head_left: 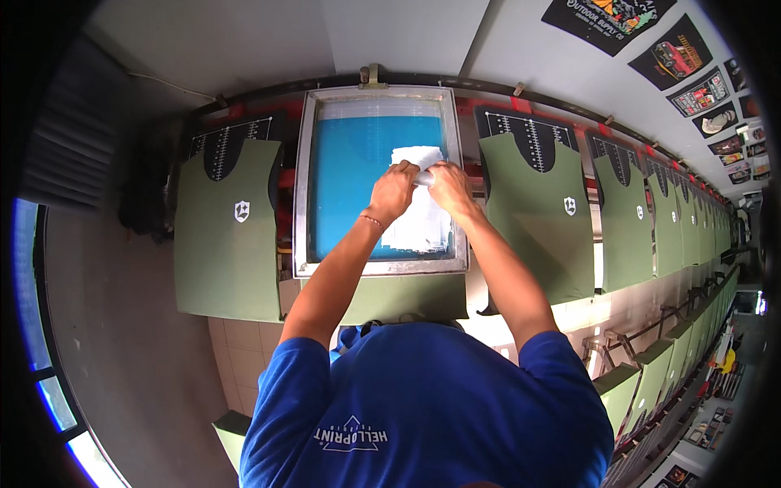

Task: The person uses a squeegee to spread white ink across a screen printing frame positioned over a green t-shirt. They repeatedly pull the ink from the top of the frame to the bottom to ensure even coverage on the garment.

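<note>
Both my hands are closed round the handle of a squeegee (423, 178); its blade is mostly hidden beneath them. My left hand (394, 193) grips its left end, my right hand (448, 187) its right end. The squeegee is over a printing screen with blue mesh (350, 187) and a metal frame (302, 183). White ink (416, 224) covers a patch of the mesh's right half, beyond and on the near side of my hands. Under the screen's near edge shows a green shirt (390, 297).
Green shirts with small white emblems lie on boards to either side, one on the left (228, 260) and one on the right (545, 244), with several more receding right. A metal clamp (373, 77) is at the screen's far edge. Printed posters (682, 57) hang on the wall.
</note>
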The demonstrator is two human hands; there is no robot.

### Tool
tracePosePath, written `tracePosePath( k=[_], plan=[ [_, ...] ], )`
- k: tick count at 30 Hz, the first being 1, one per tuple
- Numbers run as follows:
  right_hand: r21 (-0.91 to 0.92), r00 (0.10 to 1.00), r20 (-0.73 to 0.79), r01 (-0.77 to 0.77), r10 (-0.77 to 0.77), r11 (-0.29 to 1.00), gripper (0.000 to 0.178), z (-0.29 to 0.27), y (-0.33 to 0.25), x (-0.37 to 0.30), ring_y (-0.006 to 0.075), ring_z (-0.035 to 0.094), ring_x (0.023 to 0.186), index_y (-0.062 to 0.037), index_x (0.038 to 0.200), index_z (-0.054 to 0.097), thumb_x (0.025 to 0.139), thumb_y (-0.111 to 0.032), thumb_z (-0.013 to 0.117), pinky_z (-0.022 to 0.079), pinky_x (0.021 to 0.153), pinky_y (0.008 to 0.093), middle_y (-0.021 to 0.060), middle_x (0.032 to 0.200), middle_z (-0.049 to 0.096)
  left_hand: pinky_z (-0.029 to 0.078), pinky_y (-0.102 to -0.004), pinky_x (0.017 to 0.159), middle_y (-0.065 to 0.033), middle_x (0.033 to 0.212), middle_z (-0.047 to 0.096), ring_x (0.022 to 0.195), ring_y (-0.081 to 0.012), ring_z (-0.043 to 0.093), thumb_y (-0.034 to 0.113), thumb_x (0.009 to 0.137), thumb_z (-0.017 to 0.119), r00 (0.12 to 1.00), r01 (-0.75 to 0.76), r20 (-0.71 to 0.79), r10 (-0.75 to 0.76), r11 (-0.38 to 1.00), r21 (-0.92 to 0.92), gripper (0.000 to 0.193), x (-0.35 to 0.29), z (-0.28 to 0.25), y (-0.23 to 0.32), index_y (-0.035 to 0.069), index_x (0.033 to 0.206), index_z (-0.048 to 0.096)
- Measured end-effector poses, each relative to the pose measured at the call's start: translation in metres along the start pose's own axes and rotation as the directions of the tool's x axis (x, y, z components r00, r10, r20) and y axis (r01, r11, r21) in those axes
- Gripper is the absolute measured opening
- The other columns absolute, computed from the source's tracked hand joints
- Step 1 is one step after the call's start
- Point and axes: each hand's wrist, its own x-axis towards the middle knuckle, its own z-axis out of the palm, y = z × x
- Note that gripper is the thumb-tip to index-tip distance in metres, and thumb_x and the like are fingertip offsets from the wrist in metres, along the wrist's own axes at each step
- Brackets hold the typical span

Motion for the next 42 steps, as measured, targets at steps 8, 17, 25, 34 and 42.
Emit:
tracePosePath(
  k=[8, 17, 25, 34, 42],
  plan=[
    [0.074, 0.997, -0.042, 0.070, -0.067, 0.995, 0.026, -0.016, -0.049, -0.109, 0.0366, 0.063, 0.102, 0.0004, 0.099, 0.070, 0.075, 0.004, 0.061, 0.053, 0.089, 0.0451, 0.0157, 0.102, 0.067, 0.052, -0.0436, 0.087, -0.0177, 0.107, 0.063, 0.100, -0.0358, 0.062, 0.001, 0.083, 0.060, 1.000, -0.001, 0.004, 0.001, 0.999, -0.036, 0.032, -0.099, -0.017, 0.057, -0.001, 0.114, 0.061],
    [0.102, 0.999, -0.027, -0.014, 0.017, 0.995, 0.023, 0.004, -0.075, -0.164, 0.0300, 0.064, 0.099, -0.0014, 0.099, 0.070, 0.080, 0.000, 0.057, 0.054, 0.082, 0.0415, 0.0107, 0.101, 0.066, 0.052, -0.0447, 0.085, -0.0168, 0.106, 0.062, 0.095, -0.0362, 0.059, -0.004, 0.075, 0.062, 0.997, 0.074, 0.026, -0.072, 0.992, -0.101, 0.046, -0.163, 0.001, 0.072, -0.001, 0.120, 0.061],
    [0.029, 1.000, -0.015, -0.018, 0.019, 0.999, 0.021, 0.013, -0.012, -0.023, 0.0360, 0.067, 0.095, -0.0026, 0.095, 0.072, 0.077, 0.001, 0.062, 0.055, 0.085, 0.0449, 0.0148, 0.102, 0.069, 0.052, -0.0451, 0.088, -0.0159, 0.110, 0.066, 0.102, -0.0386, 0.061, -0.001, 0.077, 0.066, 0.996, 0.014, -0.085, -0.022, 0.995, -0.098, 0.038, -0.031, 0.017, -0.003, 0.003, 0.115, 0.065],
    [0.000, 1.000, 0.006, 0.003, -0.003, 1.000, 0.022, -0.009, -0.027, -0.057, 0.0342, 0.066, 0.100, -0.0031, 0.100, 0.070, 0.079, 0.000, 0.065, 0.055, 0.089, 0.0437, 0.0140, 0.106, 0.068, 0.052, -0.0442, 0.092, -0.0169, 0.109, 0.064, 0.103, -0.0378, 0.061, 0.000, 0.081, 0.062, 1.000, 0.017, -0.020, -0.018, 0.996, -0.090, 0.036, -0.053, -0.005, 0.030, 0.002, 0.117, 0.064],
    [0.142, 0.996, 0.007, 0.089, -0.091, 0.986, 0.057, 0.012, -0.058, -0.180, 0.0360, 0.053, 0.114, 0.0017, 0.126, 0.057, 0.071, -0.002, 0.071, 0.045, 0.100, 0.0448, 0.0168, 0.126, 0.057, 0.047, -0.0458, 0.096, -0.0159, 0.121, 0.060, 0.108, -0.0357, 0.056, 0.001, 0.078, 0.064, 1.000, 0.027, -0.013, -0.026, 0.998, 0.059, 0.049, -0.171, 0.014, 0.074, 0.003, 0.127, 0.059]
  ],
)
